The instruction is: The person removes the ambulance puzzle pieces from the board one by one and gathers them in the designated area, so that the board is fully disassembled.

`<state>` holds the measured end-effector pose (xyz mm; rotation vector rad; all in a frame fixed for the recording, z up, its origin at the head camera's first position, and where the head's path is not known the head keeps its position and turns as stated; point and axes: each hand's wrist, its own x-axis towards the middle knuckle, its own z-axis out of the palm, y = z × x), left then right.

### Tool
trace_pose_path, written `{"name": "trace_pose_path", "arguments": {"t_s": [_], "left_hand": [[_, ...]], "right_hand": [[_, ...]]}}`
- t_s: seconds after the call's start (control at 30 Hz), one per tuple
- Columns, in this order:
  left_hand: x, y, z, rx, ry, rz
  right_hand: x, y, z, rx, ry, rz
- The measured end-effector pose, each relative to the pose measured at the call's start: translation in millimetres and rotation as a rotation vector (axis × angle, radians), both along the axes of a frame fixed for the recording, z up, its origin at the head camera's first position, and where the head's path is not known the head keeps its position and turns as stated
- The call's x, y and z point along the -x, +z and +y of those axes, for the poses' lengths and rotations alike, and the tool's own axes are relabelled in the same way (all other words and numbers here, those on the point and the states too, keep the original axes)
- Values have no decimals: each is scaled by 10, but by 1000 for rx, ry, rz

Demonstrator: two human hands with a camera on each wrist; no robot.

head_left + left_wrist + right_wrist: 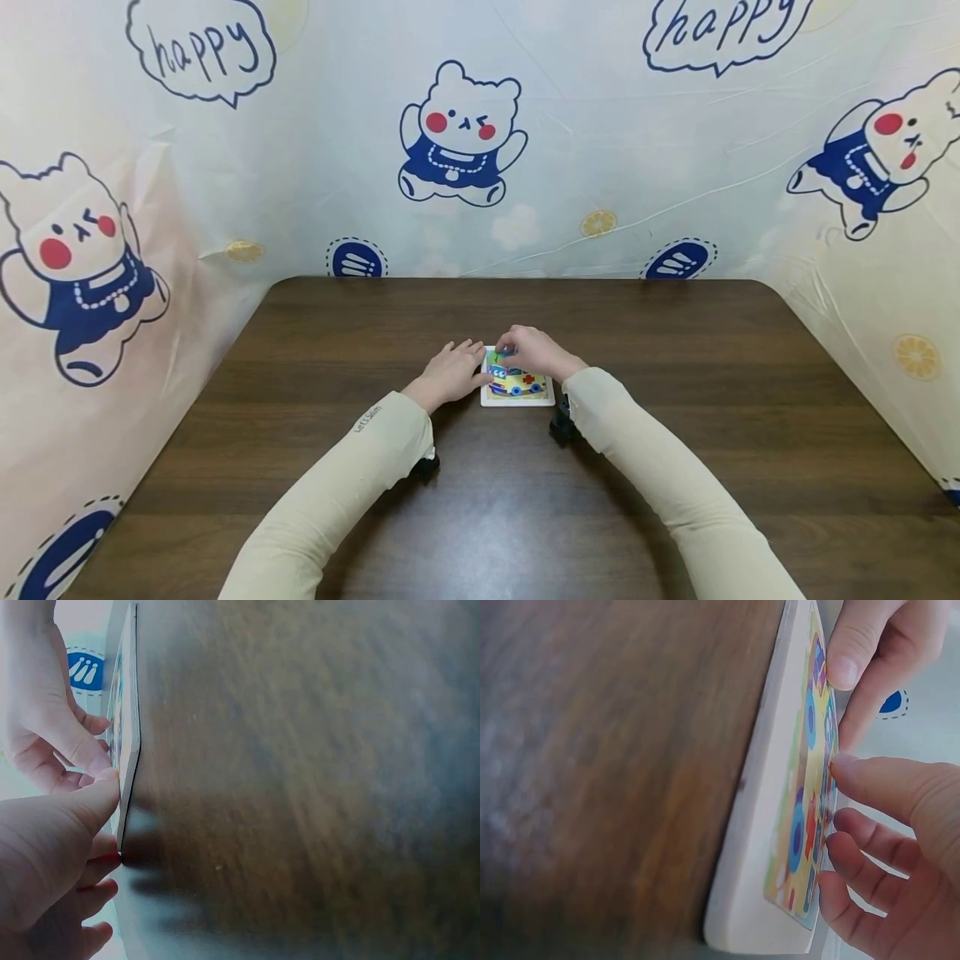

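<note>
A small square picture puzzle (517, 398) with a white border lies flat on the table, showing a yellow ambulance with a red cross and blue wheels. My left hand (452, 372) is at its left edge, the thumb on the border and the straight fingers spread beside it. Over the puzzle's upper left part, my right hand (534, 350) has its fingers bent down to the surface. A blue-green puzzle piece (508, 352) shows between its thumb and forefinger, mostly hidden by them. In the right wrist view, the right thumb (855, 774) touches the picture side of the board (754, 847).
The brown wooden table (480, 500) stretches out on all sides of the puzzle. Behind it hangs a pale curtain (570, 167) printed with cartoon bears. A black wrist camera (561, 423) sits under the right sleeve, and another (426, 467) under the left.
</note>
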<state>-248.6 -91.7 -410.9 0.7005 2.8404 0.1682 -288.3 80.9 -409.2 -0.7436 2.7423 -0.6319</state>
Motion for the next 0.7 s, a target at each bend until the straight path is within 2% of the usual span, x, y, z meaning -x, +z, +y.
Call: {"name": "trace_pose_path", "arguments": {"t_s": [0.13, 0.33, 0.53, 0.7], "left_hand": [[-4, -8, 8, 15, 1, 24], [-16, -12, 9, -6, 2, 21], [-14, -17, 10, -16, 6, 27], [-16, -16, 20, -6, 13, 24]], "right_hand": [[5, 1, -14, 12, -11, -17], [22, 16, -24, 48, -29, -61], [65, 12, -12, 145, -56, -109], [65, 3, 9, 211, -118, -152]]}}
